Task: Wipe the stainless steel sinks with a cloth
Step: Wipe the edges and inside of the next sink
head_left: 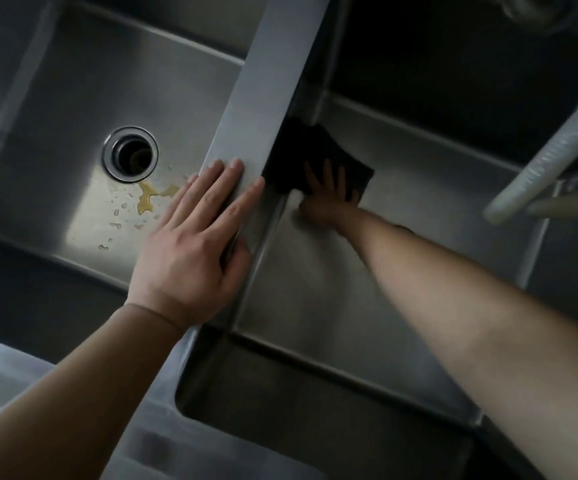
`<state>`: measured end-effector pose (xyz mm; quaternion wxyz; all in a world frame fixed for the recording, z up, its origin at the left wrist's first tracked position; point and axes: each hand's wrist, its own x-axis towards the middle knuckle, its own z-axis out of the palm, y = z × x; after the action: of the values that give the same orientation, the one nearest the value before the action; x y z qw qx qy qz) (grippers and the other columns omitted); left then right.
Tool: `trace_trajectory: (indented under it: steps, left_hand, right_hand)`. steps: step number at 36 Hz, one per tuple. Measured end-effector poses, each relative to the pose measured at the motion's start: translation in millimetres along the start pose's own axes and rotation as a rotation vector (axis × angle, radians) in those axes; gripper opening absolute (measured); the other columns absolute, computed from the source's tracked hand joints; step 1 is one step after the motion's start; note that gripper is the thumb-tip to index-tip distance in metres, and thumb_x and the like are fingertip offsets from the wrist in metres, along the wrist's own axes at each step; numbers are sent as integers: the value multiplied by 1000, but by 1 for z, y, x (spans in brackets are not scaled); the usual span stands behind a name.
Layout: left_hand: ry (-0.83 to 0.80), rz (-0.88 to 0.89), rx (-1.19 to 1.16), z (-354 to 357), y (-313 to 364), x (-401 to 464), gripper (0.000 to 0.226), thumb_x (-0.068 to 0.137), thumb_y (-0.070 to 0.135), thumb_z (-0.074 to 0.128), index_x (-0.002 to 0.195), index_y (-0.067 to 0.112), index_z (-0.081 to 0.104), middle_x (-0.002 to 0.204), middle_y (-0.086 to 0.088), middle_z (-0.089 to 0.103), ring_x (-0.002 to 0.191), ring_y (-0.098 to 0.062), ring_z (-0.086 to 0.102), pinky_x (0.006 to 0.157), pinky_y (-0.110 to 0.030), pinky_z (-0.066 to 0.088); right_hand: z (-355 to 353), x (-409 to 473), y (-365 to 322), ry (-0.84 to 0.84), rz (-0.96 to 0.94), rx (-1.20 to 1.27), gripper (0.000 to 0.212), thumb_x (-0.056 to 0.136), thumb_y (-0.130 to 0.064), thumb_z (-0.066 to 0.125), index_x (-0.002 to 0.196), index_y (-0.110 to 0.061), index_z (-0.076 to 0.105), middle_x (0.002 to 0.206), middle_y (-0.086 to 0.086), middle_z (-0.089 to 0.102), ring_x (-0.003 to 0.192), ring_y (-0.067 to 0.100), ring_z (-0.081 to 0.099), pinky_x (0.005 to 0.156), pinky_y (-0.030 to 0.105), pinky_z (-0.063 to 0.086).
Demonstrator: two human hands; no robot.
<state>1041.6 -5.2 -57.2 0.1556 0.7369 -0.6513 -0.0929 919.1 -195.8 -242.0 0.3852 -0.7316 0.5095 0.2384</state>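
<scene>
Pressing black cloth (315,161) flat on right sink (419,209) floor by divider (266,98): right hand (325,199), fingers spread straight. Left hand (194,244) flat on divider (fingers extended, holding nothing). Cloth dark, folded.

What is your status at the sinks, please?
Right hand presses dark cloth on right sink floor. Left hand flat on divider. Yellow spill in left sink.

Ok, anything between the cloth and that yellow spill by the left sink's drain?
Yes: the divider separates both sinks, and the left hand rests on it. The cloth, under the right hand, must lift over.
</scene>
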Motion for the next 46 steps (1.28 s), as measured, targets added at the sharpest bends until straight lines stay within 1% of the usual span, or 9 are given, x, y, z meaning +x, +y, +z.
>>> trace_trajectory:
  steps: [5,9,12,17,22,30,37,42,46]
  left_hand:
    - [-17,-12,6,-1,0,0,57,94,23,47,151,15,41,159,-11,34,150,-27,25,119,-51,27]
    - [-47,-14,7,-1,-1,1,55,99,30,39,152,16,39,159,-11,32,150,-27,23,119,-52,27]
    - [-47,-15,-2,-1,-1,1,54,101,34,33,151,15,39,159,-12,32,150,-27,23,119,-52,26]
    - [-41,-25,-17,-2,-1,2,59,92,23,46,149,13,41,158,-12,33,150,-28,25,119,-53,27]
    - [-35,-23,-33,-2,1,2,60,89,19,48,148,11,42,157,-13,36,149,-30,27,116,-55,31]
    - [-20,-13,-18,0,-3,1,61,90,21,49,149,13,41,158,-11,35,150,-27,26,116,-56,31]
    - [-32,-19,-20,0,-3,0,61,90,26,46,150,15,41,158,-11,35,150,-27,25,114,-57,33]
    - [-22,-30,-27,0,-3,0,61,90,24,48,150,16,41,158,-10,36,150,-26,26,115,-55,32]
    - [-15,-34,-41,0,-2,1,60,90,21,51,149,16,43,157,-10,37,149,-27,27,115,-55,32]
  right_hand:
    - [80,-68,18,-31,-113,-132,85,87,-31,49,154,-50,1,166,-7,-15,153,24,-15,117,59,-2]
    - [81,-77,33,166,-306,-346,77,90,-28,48,157,-42,13,167,5,10,150,34,11,119,55,6]
    - [63,-59,46,266,-428,-455,76,92,-26,47,158,-37,12,168,6,9,151,35,13,122,51,2]
    - [10,9,16,369,-205,-280,61,103,-40,35,159,-31,12,168,5,2,152,35,5,120,52,6]
    - [-54,71,-14,293,52,-101,65,101,-44,34,159,-34,6,167,4,-11,152,39,-7,117,61,3]
    - [-65,82,-15,353,112,-149,67,99,-42,37,158,-37,8,168,5,-4,150,42,5,117,55,13]
    - [-49,78,17,492,219,128,62,99,-57,29,156,-46,5,167,11,4,148,42,17,115,56,14]
    - [-41,54,84,690,437,93,62,103,-54,26,159,-31,11,163,15,19,134,41,38,107,52,28]
    - [-54,47,107,718,418,-34,67,102,-49,31,158,-13,19,164,17,14,145,40,24,112,52,21]
